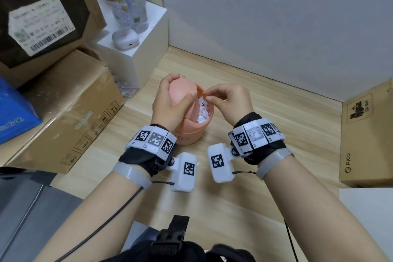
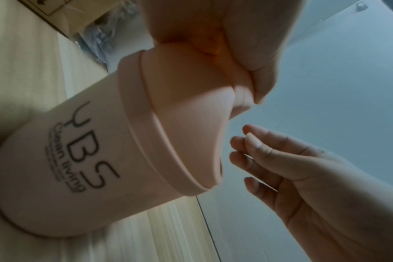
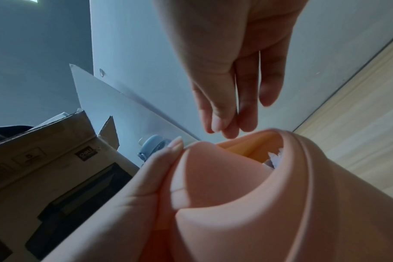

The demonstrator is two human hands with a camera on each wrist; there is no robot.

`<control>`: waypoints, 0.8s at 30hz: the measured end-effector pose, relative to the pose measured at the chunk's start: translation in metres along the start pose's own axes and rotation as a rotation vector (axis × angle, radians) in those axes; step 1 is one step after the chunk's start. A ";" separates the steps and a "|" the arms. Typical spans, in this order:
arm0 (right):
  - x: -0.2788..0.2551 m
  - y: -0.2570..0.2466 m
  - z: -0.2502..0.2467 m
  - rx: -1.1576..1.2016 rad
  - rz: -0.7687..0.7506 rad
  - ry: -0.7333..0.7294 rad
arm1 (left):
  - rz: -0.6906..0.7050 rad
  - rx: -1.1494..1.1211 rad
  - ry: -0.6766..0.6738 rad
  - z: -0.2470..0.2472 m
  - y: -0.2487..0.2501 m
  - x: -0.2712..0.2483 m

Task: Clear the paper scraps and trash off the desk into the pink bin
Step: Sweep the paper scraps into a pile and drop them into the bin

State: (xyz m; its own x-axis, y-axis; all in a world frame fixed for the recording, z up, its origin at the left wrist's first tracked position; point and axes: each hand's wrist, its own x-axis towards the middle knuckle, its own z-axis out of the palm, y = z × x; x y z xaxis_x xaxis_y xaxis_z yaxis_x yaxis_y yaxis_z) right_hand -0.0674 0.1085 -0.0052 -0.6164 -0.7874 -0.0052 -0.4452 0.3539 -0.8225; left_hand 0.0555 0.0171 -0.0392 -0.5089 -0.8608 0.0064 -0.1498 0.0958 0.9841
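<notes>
The pink bin (image 1: 189,136) stands upright on the wooden desk (image 1: 276,134), printed "YBS clean living" (image 2: 79,152). My left hand (image 1: 168,102) grips its swing lid (image 1: 182,91) from above and holds it tilted open. White paper scraps (image 1: 203,114) fill the bin and show through the opening (image 3: 274,159). My right hand (image 1: 208,97) hovers just over that opening, fingertips (image 2: 247,140) bunched with thumb against index. No scrap shows between them in any view.
Stacked cardboard boxes (image 1: 63,112) and a blue box (image 1: 14,112) crowd the left. A white box (image 1: 131,49) carrying a bottle and an earbud case stands behind the bin. A PICO carton (image 1: 365,134) sits right, below a grey wall (image 1: 276,27).
</notes>
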 end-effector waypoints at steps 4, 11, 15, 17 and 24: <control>-0.006 0.009 -0.001 0.038 0.028 -0.004 | -0.010 -0.007 -0.015 0.000 -0.001 0.001; -0.016 0.023 0.003 0.151 0.025 -0.001 | -0.001 -0.018 -0.014 0.000 0.000 0.001; -0.034 0.056 0.009 0.206 0.136 0.059 | -0.009 -0.028 -0.019 0.000 -0.002 0.001; -0.051 0.081 0.020 0.133 0.252 -0.032 | -0.006 -0.027 -0.015 0.000 -0.002 0.001; -0.084 0.117 0.049 -0.209 0.313 -0.264 | 0.000 -0.011 -0.009 -0.001 -0.002 0.001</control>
State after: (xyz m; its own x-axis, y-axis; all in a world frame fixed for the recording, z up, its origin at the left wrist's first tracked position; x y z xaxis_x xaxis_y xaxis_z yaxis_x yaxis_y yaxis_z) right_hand -0.0356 0.1916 -0.1286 -0.5674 -0.7186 -0.4021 -0.4025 0.6681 -0.6258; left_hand 0.0560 0.0159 -0.0414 -0.5160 -0.8566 0.0045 -0.1405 0.0898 0.9860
